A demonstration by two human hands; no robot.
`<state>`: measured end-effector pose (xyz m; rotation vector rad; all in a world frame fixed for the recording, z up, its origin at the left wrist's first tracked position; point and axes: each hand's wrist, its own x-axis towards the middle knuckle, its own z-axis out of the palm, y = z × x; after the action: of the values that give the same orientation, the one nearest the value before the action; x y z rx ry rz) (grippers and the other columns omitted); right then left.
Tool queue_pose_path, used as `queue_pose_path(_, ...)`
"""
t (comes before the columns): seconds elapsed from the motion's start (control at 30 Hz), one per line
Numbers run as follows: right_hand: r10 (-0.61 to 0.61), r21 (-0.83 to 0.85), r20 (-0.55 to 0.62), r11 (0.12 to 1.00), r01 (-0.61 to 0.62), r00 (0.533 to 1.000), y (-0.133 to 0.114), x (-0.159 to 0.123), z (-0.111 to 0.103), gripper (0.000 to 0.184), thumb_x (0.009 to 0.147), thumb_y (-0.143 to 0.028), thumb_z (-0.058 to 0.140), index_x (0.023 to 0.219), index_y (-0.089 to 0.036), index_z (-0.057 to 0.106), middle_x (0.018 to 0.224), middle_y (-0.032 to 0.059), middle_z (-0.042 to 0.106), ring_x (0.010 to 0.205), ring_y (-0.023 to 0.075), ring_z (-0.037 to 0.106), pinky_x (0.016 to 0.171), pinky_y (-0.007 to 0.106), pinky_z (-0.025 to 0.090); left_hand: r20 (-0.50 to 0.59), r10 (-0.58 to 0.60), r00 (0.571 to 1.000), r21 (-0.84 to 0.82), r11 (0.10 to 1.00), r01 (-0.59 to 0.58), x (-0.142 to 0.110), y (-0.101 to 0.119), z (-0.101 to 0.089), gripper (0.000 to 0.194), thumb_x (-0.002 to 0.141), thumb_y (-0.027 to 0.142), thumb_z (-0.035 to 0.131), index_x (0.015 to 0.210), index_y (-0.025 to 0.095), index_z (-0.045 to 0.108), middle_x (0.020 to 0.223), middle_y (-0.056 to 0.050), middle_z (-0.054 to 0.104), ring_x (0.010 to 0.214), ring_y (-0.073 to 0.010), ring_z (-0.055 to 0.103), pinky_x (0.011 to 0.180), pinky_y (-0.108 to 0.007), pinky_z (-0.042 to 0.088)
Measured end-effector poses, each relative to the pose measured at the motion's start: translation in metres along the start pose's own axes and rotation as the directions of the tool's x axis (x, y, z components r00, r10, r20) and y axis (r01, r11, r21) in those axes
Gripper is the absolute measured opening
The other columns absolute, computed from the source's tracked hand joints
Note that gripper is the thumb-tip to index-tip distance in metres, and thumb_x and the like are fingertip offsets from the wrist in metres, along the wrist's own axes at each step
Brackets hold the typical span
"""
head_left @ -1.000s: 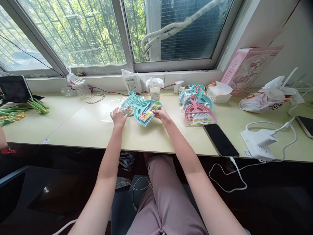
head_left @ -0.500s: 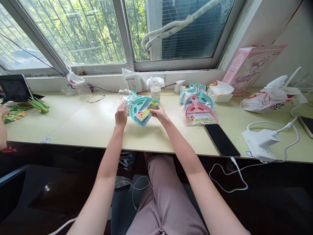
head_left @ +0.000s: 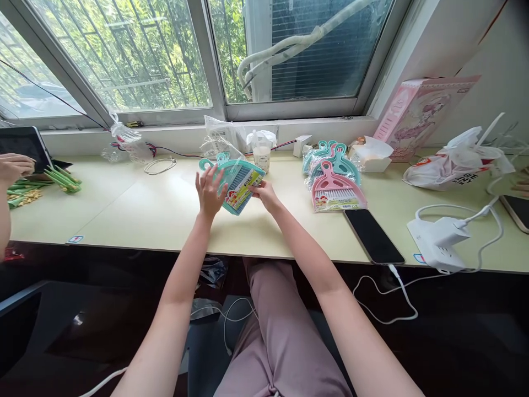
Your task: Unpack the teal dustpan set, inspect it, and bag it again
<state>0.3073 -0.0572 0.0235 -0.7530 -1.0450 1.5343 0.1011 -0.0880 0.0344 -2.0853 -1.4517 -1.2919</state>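
Observation:
A small teal dustpan and brush set [head_left: 243, 184] with a printed card is held up over the table, tilted, its handles pointing to the upper left. My right hand [head_left: 266, 195] pinches its lower right edge, thumb on the card. Fingers spread, my left hand [head_left: 210, 192] lies against the left side of the set and covers part of it. Clear plastic film [head_left: 225, 144] rises behind the handles; whether it still wraps the set I cannot tell. To the right lie a pink dustpan and brush set [head_left: 335, 190] and several teal sets [head_left: 341, 159] in clear wrapping.
Behind the set stands a lidded cup [head_left: 262, 154]. A phone [head_left: 374, 236] on a cable and a white power strip [head_left: 438, 242] lie at the right front edge. Another person's hand [head_left: 16, 168] is at far left, near a tablet [head_left: 25, 149] and green stalks [head_left: 61, 179].
My left hand has loosened from its closed grip at the set's left edge and spread its fingers over that side. The film now stands up higher behind the handles. The other person's hand has risen.

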Motion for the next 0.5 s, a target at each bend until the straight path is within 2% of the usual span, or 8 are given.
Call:
queue_pose_path(0.1, -0.026, 0.015, 0.003, 1.0, 0.026, 1.0, -0.002, -0.002, 0.0, 0.026, 0.063, -0.017, 0.084, 0.084, -0.02, 0.07, 0.089, 0.0005, 0.077, 0.096, 0.0215, 0.072, 0.095, 0.043, 0.061, -0.021, -0.071, 0.997, 0.006, 0.997, 0.071, 0.002, -0.004, -0.002, 0.047, 0.098, 0.045, 0.052, 0.14, 0.026, 0.062, 0.156, -0.008, 0.05, 0.151, -0.0283, 0.035, 0.13, -0.051, 0.01)
queue_pose_path(0.2, -0.053, 0.025, -0.013, 0.998, 0.053, 0.999, -0.003, -0.004, 0.0, 0.024, 0.065, -0.018, 0.083, 0.084, -0.021, 0.07, 0.09, 0.0006, 0.077, 0.097, 0.021, 0.071, 0.096, 0.042, 0.061, 0.076, -0.009, 0.997, -0.022, 1.0, 0.011, 0.002, -0.003, -0.002, 0.047, 0.097, 0.045, 0.053, 0.14, 0.026, 0.062, 0.158, -0.008, 0.047, 0.152, -0.0282, 0.033, 0.128, -0.051, 0.017)
queue_pose_path(0.3, -0.058, 0.018, -0.043, 0.998, 0.059, 0.997, -0.003, -0.004, 0.0, 0.023, 0.066, -0.017, 0.081, 0.085, -0.021, 0.07, 0.092, 0.0004, 0.077, 0.097, 0.0208, 0.071, 0.096, 0.042, 0.06, 0.142, 0.072, 0.987, -0.065, 0.996, -0.063, 0.0, 0.004, 0.0, 0.044, 0.098, 0.041, 0.051, 0.137, 0.027, 0.064, 0.157, -0.008, 0.049, 0.152, -0.0281, 0.033, 0.129, -0.052, 0.015)
queue_pose_path(0.37, -0.058, 0.014, -0.055, 0.998, 0.059, 0.997, -0.004, -0.004, 0.0, 0.022, 0.066, -0.016, 0.079, 0.085, -0.021, 0.069, 0.093, 0.0004, 0.077, 0.098, 0.0212, 0.071, 0.096, 0.042, 0.06, 0.072, 0.041, 0.997, -0.053, 0.998, -0.037, -0.002, 0.009, 0.0, 0.043, 0.1, 0.041, 0.05, 0.139, 0.028, 0.062, 0.158, -0.008, 0.048, 0.153, -0.0281, 0.031, 0.129, -0.052, 0.01)
queue_pose_path(0.43, -0.063, 0.021, -0.059, 0.998, 0.064, 0.996, -0.004, -0.004, 0.0, 0.022, 0.066, -0.015, 0.079, 0.084, -0.021, 0.068, 0.093, 0.0008, 0.077, 0.099, 0.022, 0.071, 0.096, 0.043, 0.06, -0.107, -0.091, 0.99, -0.008, 0.996, 0.091, -0.002, 0.011, 0.0, 0.049, 0.1, 0.044, 0.05, 0.146, 0.027, 0.054, 0.161, -0.011, 0.042, 0.157, -0.0282, 0.023, 0.129, -0.054, 0.007)
queue_pose_path(0.5, -0.073, 0.037, -0.058, 0.996, 0.075, 0.996, -0.005, -0.004, 0.001, 0.023, 0.066, -0.016, 0.081, 0.084, -0.021, 0.067, 0.094, 0.0014, 0.077, 0.101, 0.0229, 0.071, 0.096, 0.044, 0.06, -0.285, -0.27, 0.92, -0.021, 0.961, 0.275, 0.0, 0.009, 0.0, 0.057, 0.102, 0.046, 0.048, 0.154, 0.024, 0.042, 0.163, -0.014, 0.036, 0.159, -0.0271, 0.014, 0.128, -0.055, 0.01)
